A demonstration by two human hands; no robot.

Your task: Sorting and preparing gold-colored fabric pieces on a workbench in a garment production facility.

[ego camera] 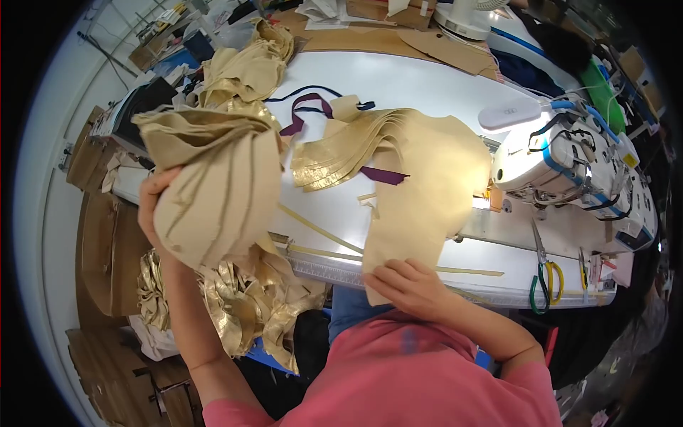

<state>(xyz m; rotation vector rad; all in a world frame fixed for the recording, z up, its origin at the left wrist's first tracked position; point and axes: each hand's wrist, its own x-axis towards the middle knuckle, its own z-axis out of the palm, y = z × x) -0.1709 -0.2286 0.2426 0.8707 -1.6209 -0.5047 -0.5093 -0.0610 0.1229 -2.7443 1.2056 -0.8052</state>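
Raised at the left, my left hand grips a thick bundle of beige fabric pieces, its fingers partly hidden behind the cloth. My right hand lies flat over the lower end of a beige fabric panel at the table's front edge; whether it pinches the cloth I cannot tell. The panel reaches up to the head of a white sewing machine. Against its upper left side lies a fanned stack of beige pieces with gold metallic faces. A purple strip sticks out beside the panel.
Scissors with green and yellow handles lie at the front right, near small snips. A measuring tape runs along the front edge. More gold fabric hangs below the left side. Beige and gold pieces are heaped at the back left.
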